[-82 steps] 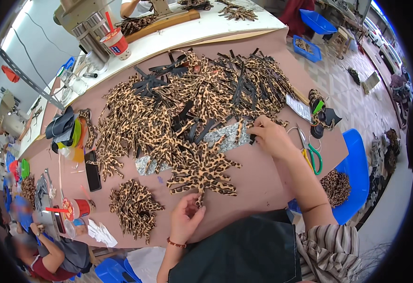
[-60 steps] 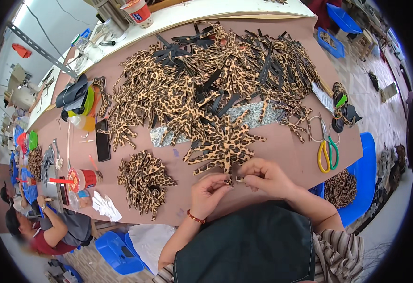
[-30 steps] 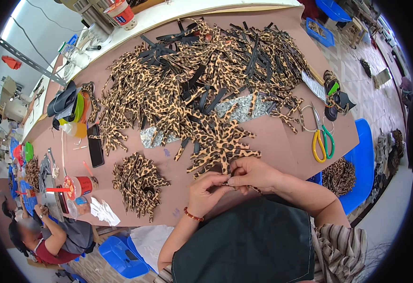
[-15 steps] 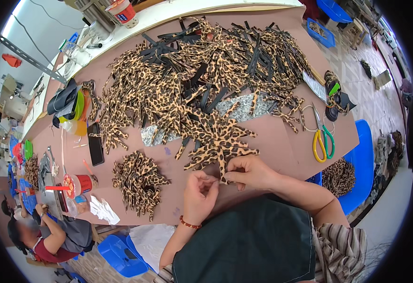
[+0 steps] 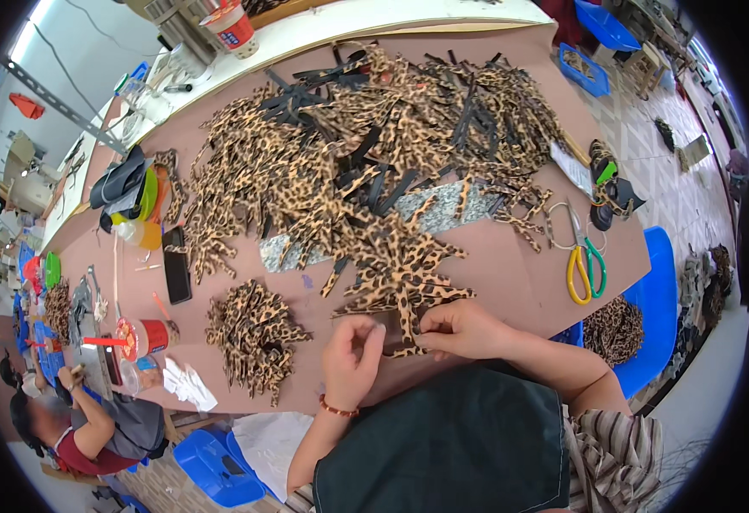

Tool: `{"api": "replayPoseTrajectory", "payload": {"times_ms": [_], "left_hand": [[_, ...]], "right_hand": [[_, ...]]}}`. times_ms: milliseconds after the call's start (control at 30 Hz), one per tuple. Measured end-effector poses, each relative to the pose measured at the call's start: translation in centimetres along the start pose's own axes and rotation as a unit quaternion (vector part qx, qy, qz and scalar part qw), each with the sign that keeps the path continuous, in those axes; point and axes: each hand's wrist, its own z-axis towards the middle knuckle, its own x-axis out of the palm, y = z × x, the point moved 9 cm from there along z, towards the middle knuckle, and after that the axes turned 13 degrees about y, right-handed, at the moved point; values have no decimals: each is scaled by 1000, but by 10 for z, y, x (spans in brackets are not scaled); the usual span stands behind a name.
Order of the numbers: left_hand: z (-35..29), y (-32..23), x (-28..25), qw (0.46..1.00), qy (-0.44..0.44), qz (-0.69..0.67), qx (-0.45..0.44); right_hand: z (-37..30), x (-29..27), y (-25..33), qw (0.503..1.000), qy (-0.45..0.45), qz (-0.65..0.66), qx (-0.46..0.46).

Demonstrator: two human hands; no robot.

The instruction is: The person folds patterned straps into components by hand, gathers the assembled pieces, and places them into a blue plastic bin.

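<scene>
**Both hands pinching a leopard-print strap at the near table edge**

Left hand (image 5: 353, 359) raised just off the brown table (image 5: 511, 282), fingers curled narrow, thumb and forefinger closed on the near end of a leopard-print strap (image 5: 407, 321). Right hand (image 5: 460, 329) close beside it, on the right, knuckles up, fingertips pressed down on the same strap where it meets the table. Both grips tight and small, holding the strap between them.

Strap itself lying at the near edge of the table, its far end running into a fanned cluster of cut leopard pieces (image 5: 400, 274) just beyond the hands. Farther off, filling most of the table's middle and far side, a big loose heap of leopard strips (image 5: 349, 145) mixed with black ones. To the left of the hands, apart from the heap, a smaller tidy pile of leopard pieces (image 5: 254, 329).

On the right, near the table's edge, scissors with yellow and green handles (image 5: 581, 256), lying flat. On the left, a black phone (image 5: 176, 265) face down, and nearer still a red cup (image 5: 148, 336). Past the left corner, lower down, another person (image 5: 92, 423) seated. Beside the table on the right, a blue stool (image 5: 648, 342).
</scene>
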Motion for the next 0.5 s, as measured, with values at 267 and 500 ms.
{"api": "replayPoseTrajectory", "payload": {"times_ms": [267, 500], "left_hand": [[5, -26, 40, 927, 169, 306, 136], [18, -21, 43, 905, 229, 324, 155]], "right_hand": [[-64, -90, 61, 921, -208, -327, -49], [-76, -174, 23, 825, -426, -369, -48]]}}
